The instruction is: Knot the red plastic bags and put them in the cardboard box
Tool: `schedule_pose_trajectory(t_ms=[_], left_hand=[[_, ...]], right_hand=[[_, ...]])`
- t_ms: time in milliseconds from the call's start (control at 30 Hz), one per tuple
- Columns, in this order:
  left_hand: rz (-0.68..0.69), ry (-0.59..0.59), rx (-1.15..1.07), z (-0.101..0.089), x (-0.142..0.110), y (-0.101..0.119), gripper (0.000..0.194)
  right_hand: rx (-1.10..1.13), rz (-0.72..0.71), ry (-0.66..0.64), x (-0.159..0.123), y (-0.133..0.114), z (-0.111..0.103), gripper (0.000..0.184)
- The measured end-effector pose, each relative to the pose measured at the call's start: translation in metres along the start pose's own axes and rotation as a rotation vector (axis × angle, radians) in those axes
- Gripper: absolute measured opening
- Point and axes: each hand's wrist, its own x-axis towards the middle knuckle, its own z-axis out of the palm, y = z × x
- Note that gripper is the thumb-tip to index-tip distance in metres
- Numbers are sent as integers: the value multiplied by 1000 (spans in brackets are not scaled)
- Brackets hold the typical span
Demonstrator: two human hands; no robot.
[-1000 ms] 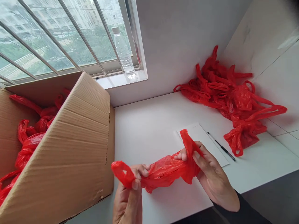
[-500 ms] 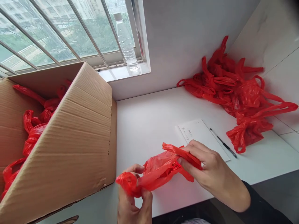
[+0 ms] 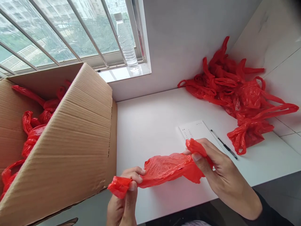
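A crumpled red plastic bag is stretched between both my hands above the front of the white table. My left hand pinches its left end between thumb and fingers, close to the cardboard box's lower corner. My right hand grips the bag's right end, over the near edge of a white paper sheet.
A large open cardboard box with several red bags inside stands at the left. A pile of red bags lies at the back right against the tiled wall. A black pen lies beside the paper. A clear bottle stands on the windowsill.
The bag was bunched between my hands half a second ago. Now it is pulled out longer, my left hand having moved left and down and my right hand slightly right.
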Motion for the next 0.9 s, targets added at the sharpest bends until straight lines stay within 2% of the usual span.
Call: schedule_pose_trajectory(t_ms=[100,233,333,467,567,700,800,900], left_hand=[[10,-119,-181,-10,12,-11,30],[-120,-79,-393,-5,24,-22,36],[-198,-69,-495,1,27,-28,40],[-112,-210,-677,7,26,-30,39],[-68,-336,-726,16,26,-25,44],[-139,-337,-765,28,24,-16,46],[-215,-387,-773,31,22,-16,45],[-197,-380,-692,29,24,-20,50]], right_hand=[[297,89,18,0,11,-4,24],[745,222,14,5,27,1,32],[868,266,38,10,29,12,35],[917,233,56,11,27,29,37],[898,214,45,9,29,37,39],[785,248,-25,7,34,42,45],[701,301,-50,6,37,42,47],[591,332,25,1,40,42,36]])
